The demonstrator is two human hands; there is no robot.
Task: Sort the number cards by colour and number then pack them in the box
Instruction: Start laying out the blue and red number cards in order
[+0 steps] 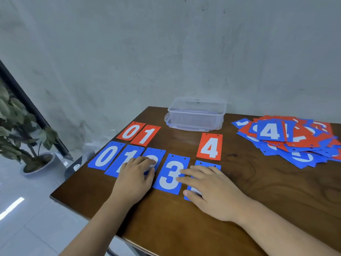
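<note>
Both forearms reach up from the bottom of the frame onto a dark wooden table point(258, 182). At centre, the left hand point(135, 177) lies flat, fingers spread, across the blue 1 card point(122, 159) and the blue card next to it point(156, 154) (its number is mostly covered). Just right of it, the right hand point(208, 189) also lies open and flat, palm down on another blue card point(207, 164) with its number hidden, fingertips touching the blue 3 card point(170, 174) between the hands. Neither hand grips anything. A blue 0 card point(106, 155) begins this row at left. Above it sit a red 0 card point(131, 131) and a red 1 card point(146, 135) side by side, with a red 4 card point(210, 146) standing apart to the right. At upper centre a clear plastic box point(196, 114) stands near the wall, with no cards visible inside. At the right edge lies a loose heap of unsorted cards point(295, 141), red and blue mixed. A potted plant point(24, 126) stands on the floor at left.
</note>
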